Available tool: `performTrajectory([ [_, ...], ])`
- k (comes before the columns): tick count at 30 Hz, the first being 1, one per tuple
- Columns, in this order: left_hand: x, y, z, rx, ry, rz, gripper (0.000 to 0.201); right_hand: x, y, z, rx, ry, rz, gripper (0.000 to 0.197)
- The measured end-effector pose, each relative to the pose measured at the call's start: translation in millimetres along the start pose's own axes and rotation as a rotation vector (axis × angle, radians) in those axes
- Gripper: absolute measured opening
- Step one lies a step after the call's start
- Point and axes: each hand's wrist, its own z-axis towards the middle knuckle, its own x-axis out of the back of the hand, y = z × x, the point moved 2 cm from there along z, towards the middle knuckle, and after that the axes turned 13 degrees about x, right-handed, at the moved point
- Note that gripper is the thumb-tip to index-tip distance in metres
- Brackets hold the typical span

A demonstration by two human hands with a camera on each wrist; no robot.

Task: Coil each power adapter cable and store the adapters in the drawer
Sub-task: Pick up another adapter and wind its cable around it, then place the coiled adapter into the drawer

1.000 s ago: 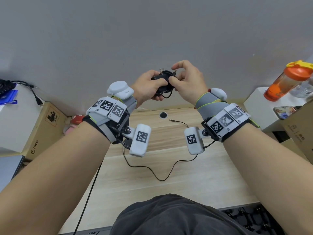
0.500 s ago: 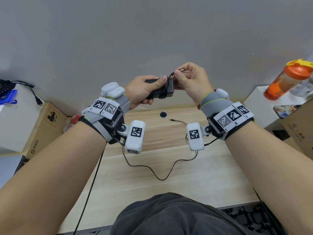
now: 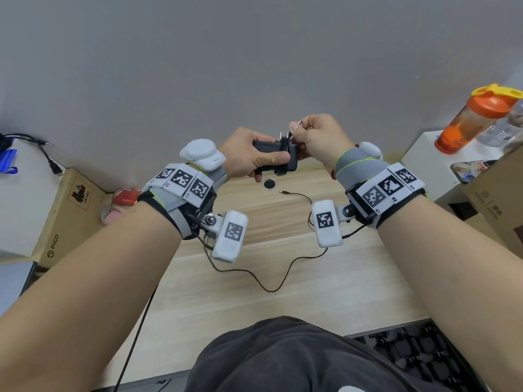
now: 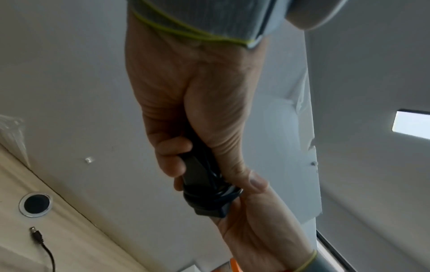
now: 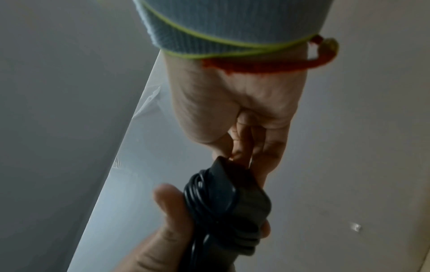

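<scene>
I hold a black power adapter (image 3: pixel 268 155) in the air above the far edge of the wooden desk (image 3: pixel 325 278). My left hand (image 3: pixel 254 158) grips its body, thumb pressing on the black cable turns wound round it (image 4: pixel 216 193). My right hand (image 3: pixel 314 137) pinches the cable's free end, whose metal tip pokes out above the fingers, right beside the adapter's plug prongs. The wound turns also show in the right wrist view (image 5: pixel 209 198). A second thin black cable (image 3: pixel 271 290) lies loose on the desk, its jack (image 3: pixel 283 191) near the grommet. No drawer is in view.
A round cable grommet (image 3: pixel 269 183) sits at the desk's back edge by the grey wall. Cardboard boxes stand at the left (image 3: pixel 68 216) and right (image 3: pixel 498 199). An orange shaker bottle (image 3: pixel 469 120) stands on a white stand at the right. A keyboard (image 3: pixel 418 355) lies at bottom right.
The adapter has turned from end-on to lying sideways in my left hand. My right hand has lifted the cable's end up and to the right, drawing the last turn tight.
</scene>
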Motion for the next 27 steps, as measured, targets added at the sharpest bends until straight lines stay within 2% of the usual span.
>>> performTrajectory([
  [4, -17.7, -8.1, 7.2, 0.002, -0.057, 0.014, 0.02, 3.1, 20.0, -9.9, -0.124, 0.029, 0.019, 0.032],
  [6, -31.1, -18.4, 15.3, -0.001, -0.08, 0.035, 0.019, 9.5, 33.8, -24.8, -0.184, 0.052, 0.075, 0.023],
  [8, -44.4, -31.5, 19.8, -0.005, -0.079, 0.085, 0.033, 11.2, 45.2, -42.2, -0.241, 0.059, 0.098, 0.011],
  [9, -75.8, -43.6, 29.4, 0.013, -0.169, 0.101, 0.04, 23.3, 69.7, -66.4, -0.32, 0.15, 0.106, 0.007],
  [11, -94.9, -54.7, 34.6, 0.01, -0.198, 0.149, 0.046, 28.0, 88.7, -84.2, -0.369, 0.215, 0.111, 0.002],
  [16, -125.1, -60.4, 37.9, -0.003, -0.229, 0.212, 0.048, 41.8, 106.6, -114.1, -0.359, 0.297, 0.121, 0.01],
  [19, -162.5, -64.0, 28.2, 0.043, -0.194, 0.162, 0.06, 58.9, 119.9, -146.8, -0.457, 0.362, 0.191, 0.017],
  [22, -191.0, -72.7, 21.2, 0.138, -0.184, 0.055, 0.077, 74.6, 130.6, -171.4, -0.526, 0.321, 0.261, 0.05],
  [23, -202.1, -75.7, 18.1, 0.169, -0.191, 0.02, 0.083, 80.8, 133.4, -180.8, -0.528, 0.291, 0.288, 0.055],
  [27, -257.6, -77.7, -0.5, 0.283, -0.195, -0.133, 0.077, 115.4, 149.0, -224.3, -0.49, 0.137, 0.318, 0.045],
])
